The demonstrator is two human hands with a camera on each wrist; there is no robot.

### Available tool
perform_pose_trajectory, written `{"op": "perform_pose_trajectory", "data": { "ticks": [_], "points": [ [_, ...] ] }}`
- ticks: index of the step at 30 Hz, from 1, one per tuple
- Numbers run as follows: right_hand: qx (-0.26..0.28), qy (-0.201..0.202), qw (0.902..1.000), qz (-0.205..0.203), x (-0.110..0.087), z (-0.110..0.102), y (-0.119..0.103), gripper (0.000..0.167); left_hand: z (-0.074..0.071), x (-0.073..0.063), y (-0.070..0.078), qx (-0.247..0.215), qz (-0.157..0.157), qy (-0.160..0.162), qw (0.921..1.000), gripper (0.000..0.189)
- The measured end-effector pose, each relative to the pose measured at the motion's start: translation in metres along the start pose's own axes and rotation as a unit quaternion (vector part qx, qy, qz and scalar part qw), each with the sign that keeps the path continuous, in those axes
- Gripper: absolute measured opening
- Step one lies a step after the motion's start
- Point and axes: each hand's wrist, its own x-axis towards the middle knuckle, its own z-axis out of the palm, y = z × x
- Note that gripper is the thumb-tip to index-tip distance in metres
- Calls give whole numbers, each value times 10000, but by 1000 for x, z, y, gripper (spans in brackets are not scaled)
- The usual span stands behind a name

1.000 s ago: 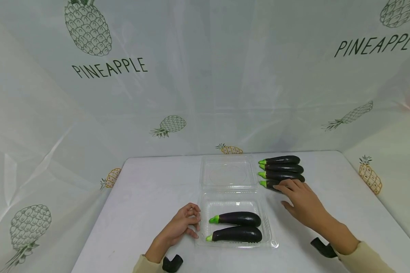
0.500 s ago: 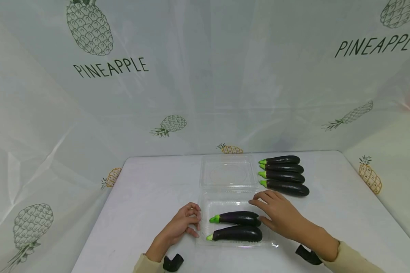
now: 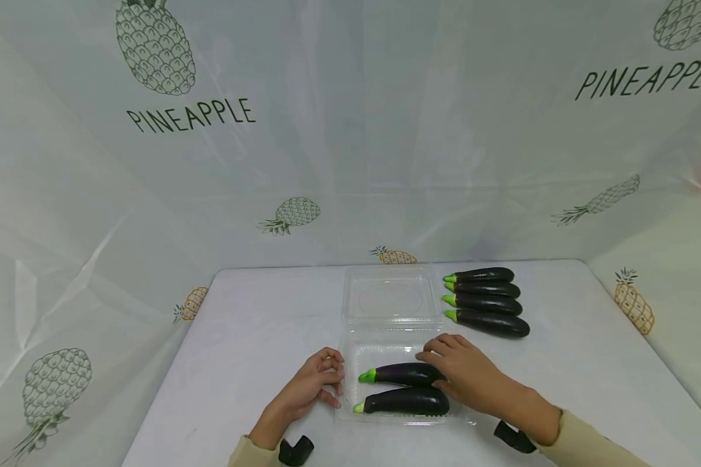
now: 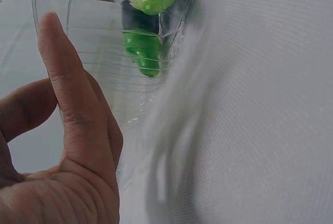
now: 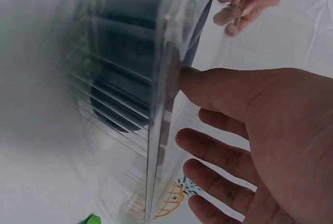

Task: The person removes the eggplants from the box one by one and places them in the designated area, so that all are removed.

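Note:
In the head view a clear plastic clamshell container [image 3: 380, 418] lies unfolded, its lid [image 3: 393, 292] laid back behind the base. Two eggplants with green stems sit in the base: the rear eggplant [image 3: 400, 374] and the front eggplant [image 3: 405, 401]. My left hand [image 3: 311, 384] is at the left rim, one straight finger [image 4: 70, 73] lying along the plastic in the left wrist view. My right hand [image 3: 467, 375] hangs over the right rim with fingers spread; its thumb [image 5: 205, 86] is at the rim beside the rear eggplant's blunt end, which it partly covers.
Several eggplants [image 3: 485, 305] lie in a stacked row at the back right of the white table [image 3: 257, 311]. A pineapple-print sheet [image 3: 327, 143] hangs behind. Black wrist mounts, left [image 3: 295, 451] and right [image 3: 514, 437], are strapped below the hands.
My right hand has left the front eggplant of the back-right row and come left and nearer, over the container's right side. My left hand stays at the left rim.

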Motion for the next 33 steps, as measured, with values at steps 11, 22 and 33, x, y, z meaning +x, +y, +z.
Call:
{"op": "perform_pose_trajectory", "data": {
  "ticks": [11, 22, 33],
  "points": [
    [-67, -175, 9998, -107, 3, 5, -1, 55, 0, -1, 0, 30, 3, 10, 10000, 24],
    [-42, -250, 9994, -224, 11, 11, -3, 50, 0, -1, -1, 19, 4, 27, 10000, 24],
    [-110, 196, 9997, -62, 11, 10, 1, 42, -2, 1, -2, 30, 50, 0, 10000, 25]
  ]
}}
